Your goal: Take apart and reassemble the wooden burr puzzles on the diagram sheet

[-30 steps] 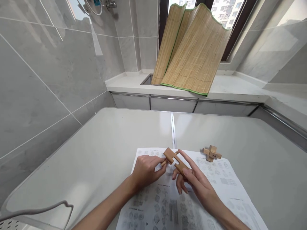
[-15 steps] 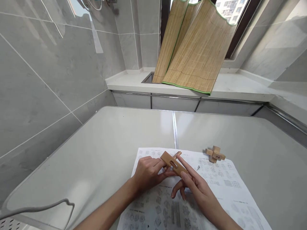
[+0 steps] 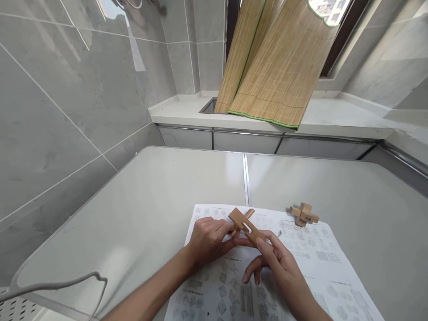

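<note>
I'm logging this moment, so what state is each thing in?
Left hand: pinching the rod
Right hand: pinching the slotted piece
Rod: held, crossing behind the slotted piece
Slotted piece: held at a slant
Wooden cross: assembled
Sheet: spread out, print up
Mat: unrolled, folded over at left

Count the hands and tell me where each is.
2. The left hand grips a wooden rod behind the slotted wooden piece; the right hand pinches that piece's near right end. Both are over the printed sheet.

Bare forearms (image 3: 157, 285), apparently slender fingers (image 3: 272, 237)
</note>
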Demonstrator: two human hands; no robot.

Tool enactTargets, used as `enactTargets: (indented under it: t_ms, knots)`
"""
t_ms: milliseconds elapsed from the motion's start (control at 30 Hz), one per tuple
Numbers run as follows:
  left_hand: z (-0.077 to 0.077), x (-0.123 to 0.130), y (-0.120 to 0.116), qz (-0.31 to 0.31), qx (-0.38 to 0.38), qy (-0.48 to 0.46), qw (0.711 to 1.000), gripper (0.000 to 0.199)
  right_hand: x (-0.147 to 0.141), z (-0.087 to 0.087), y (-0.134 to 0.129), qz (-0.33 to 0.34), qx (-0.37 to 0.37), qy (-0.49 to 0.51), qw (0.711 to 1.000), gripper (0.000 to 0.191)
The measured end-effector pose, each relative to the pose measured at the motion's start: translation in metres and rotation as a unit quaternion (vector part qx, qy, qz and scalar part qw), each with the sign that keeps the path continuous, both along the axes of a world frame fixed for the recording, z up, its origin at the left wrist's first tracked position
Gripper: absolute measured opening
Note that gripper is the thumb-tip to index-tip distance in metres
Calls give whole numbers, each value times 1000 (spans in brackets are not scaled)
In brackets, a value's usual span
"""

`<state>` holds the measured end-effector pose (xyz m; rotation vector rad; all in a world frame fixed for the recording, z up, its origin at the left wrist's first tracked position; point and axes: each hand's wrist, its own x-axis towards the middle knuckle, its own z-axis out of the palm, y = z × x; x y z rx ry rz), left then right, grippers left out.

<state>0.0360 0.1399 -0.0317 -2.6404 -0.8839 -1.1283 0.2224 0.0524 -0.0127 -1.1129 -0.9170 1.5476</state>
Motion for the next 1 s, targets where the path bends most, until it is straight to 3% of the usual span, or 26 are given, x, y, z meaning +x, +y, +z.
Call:
enactTargets:
  t_ms: [300,1000]
  knots:
    - [4,2,-2,9,11,-6,1000,20,4,-7,2,28,4,-27,999,47]
    - [5,2,-2,6,16,4,1000,20,12,1,6,39,-35,-44,998,53]
